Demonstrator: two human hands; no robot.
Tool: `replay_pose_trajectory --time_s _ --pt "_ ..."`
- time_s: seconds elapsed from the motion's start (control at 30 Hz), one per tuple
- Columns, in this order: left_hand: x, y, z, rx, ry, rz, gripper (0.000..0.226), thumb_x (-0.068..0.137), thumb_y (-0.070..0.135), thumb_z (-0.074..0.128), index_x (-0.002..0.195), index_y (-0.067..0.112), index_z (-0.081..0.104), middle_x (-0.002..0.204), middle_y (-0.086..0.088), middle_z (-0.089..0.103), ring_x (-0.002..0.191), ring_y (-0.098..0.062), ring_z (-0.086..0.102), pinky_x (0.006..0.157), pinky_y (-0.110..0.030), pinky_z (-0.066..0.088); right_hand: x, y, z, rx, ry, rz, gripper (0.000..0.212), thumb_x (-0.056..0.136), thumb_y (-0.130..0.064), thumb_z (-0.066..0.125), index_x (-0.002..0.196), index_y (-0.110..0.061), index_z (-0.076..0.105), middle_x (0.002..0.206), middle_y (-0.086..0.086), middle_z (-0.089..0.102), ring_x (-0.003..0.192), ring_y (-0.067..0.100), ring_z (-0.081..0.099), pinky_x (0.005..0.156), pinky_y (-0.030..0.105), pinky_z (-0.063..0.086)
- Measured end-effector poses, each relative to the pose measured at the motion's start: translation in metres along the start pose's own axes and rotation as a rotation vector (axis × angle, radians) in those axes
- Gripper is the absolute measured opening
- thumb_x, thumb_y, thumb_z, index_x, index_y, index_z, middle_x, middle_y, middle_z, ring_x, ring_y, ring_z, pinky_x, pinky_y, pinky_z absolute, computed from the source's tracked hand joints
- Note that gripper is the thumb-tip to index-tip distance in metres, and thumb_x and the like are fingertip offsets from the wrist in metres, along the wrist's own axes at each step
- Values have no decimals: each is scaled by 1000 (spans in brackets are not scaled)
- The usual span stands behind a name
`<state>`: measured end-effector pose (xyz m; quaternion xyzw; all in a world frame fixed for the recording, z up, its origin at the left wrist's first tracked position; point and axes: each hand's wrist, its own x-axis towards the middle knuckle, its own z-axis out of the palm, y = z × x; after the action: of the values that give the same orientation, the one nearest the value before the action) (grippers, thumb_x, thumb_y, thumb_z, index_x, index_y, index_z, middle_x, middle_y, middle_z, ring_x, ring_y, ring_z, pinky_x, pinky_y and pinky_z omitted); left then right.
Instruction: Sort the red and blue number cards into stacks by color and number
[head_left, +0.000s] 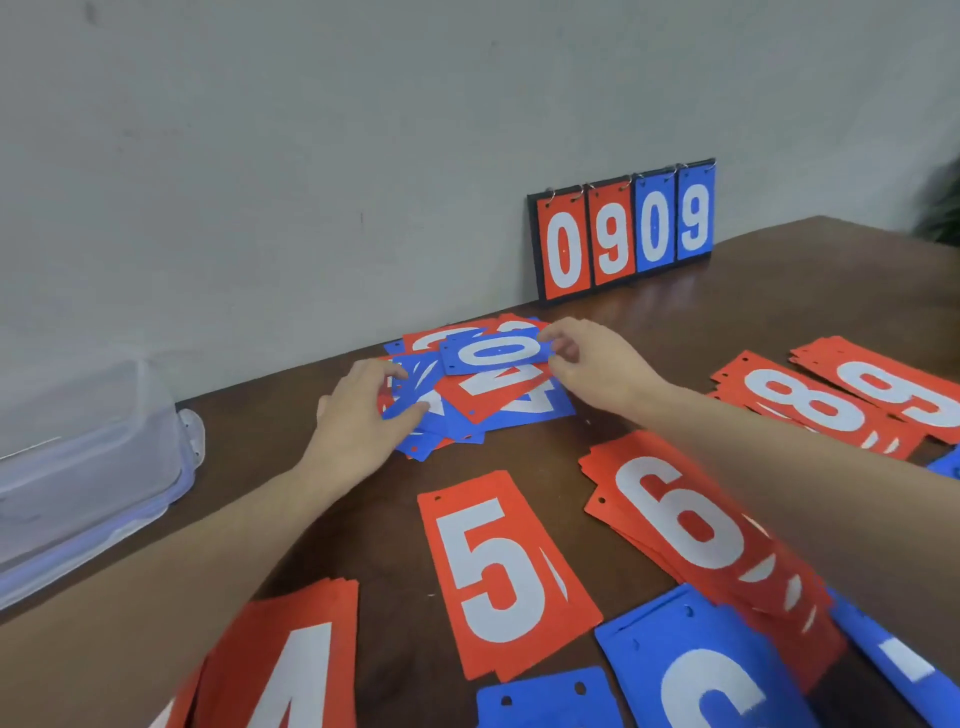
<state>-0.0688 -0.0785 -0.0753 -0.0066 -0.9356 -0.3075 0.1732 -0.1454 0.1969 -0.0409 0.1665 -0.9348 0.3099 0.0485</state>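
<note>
Two hands work at the unsorted pile (467, 395) of mixed red and blue cards in the middle of the frame, near the wall. The right hand (597, 369) pinches the right end of a blue 0 card (493, 353) between thumb and fingers, holding it at the top of the pile. The left hand (363, 410) rests on the pile's left side, thumb and fingers curled over the edge of some blue cards there. Sorted stacks lie nearer the camera and to the right on the brown table (779, 291): red 4 (291, 670) at lower left, red 5 (498, 571) at lower centre, red 6 (685, 519) beside it, red 8 (810, 405) and red 9 (893, 384) at right, and a few blue stacks along the bottom edge. The step in hand looks like pulling the blue 0 out of the pile. Next it needs carrying to a blue 0 stack; no such stack is plainly visible, so a bare spot of table may have to start one.
</note>
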Motion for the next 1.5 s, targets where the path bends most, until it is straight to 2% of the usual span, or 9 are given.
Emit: replay_pose_trajectory --time_s 0.13,0.3,0.47,0.63,0.87,0.97,1.13,1.3,1.5 --pt "5 2 2 137 -130 288 37 92 49 52 125 36 58 138 23 54 129 -4 48 107 -29 23 20 -16 17 -51 -36 -41 44 102 -18 48 145 -28 48 146 2 51 129 21 50 95 32 49" --pt "12 6 4 260 -307 411 49 99 53 35 145 42 45 143 19 52 135 4 34 106 -13 2 35 -21 33 -122 -138 -130 53 102 -14 41 153 -29 37 155 1 43 138 21 43 108 33 42" --pt "12 9 -7 389 -365 422 46 104 52 33 146 40 44 136 20 56 126 2 43 110 -26 11 37 -19 42 -286 -267 -116 45 107 -38 36 150 -29 43 156 -3 42 139 19 41 112 32 36" --pt "7 3 -17 486 -371 423 50 101 54 27 144 39 48 117 15 60 108 -7 56 104 -30 33 27 -18 31 -485 -188 -119 43 104 -50 36 138 -32 55 147 -4 51 131 21 47 108 42 42" --pt "-2 -10 -27 576 -277 393 75 90 63 7 119 35 70 104 12 65 93 -12 61 97 -30 39 17 -14 18 -457 -162 -68 35 95 -56 54 116 -30 65 138 -3 56 124 17 49 103 39 46" --pt "0 -8 -33 617 -223 375 80 89 67 10 87 25 78 94 9 68 78 -13 61 81 -30 44 20 -15 19 -303 -179 -40 48 92 -59 58 132 -31 57 145 -3 51 129 19 49 102 38 48" --pt "-4 -7 -37 685 -247 142 53 92 72 33 79 26 58 98 10 63 82 -11 57 60 -26 39 22 -18 26 -277 -257 4 65 94 -59 54 152 -37 34 153 0 45 131 24 52 94 35 54" --pt "-16 -11 -29 564 -208 -52 67 92 72 37 144 32 46 149 9 47 128 -18 46 102 -38 41 22 -19 26 -516 -226 5 75 90 -71 49 153 -35 31 158 3 36 142 28 35 111 50 37" --pt "-11 -7 -28 500 -285 -184 65 96 66 40 154 39 29 156 7 38 143 -21 28 114 -47 24 19 -20 24 -464 -107 17 89 83 -70 61 154 -28 28 148 7 37 132 26 43 103 43 46"
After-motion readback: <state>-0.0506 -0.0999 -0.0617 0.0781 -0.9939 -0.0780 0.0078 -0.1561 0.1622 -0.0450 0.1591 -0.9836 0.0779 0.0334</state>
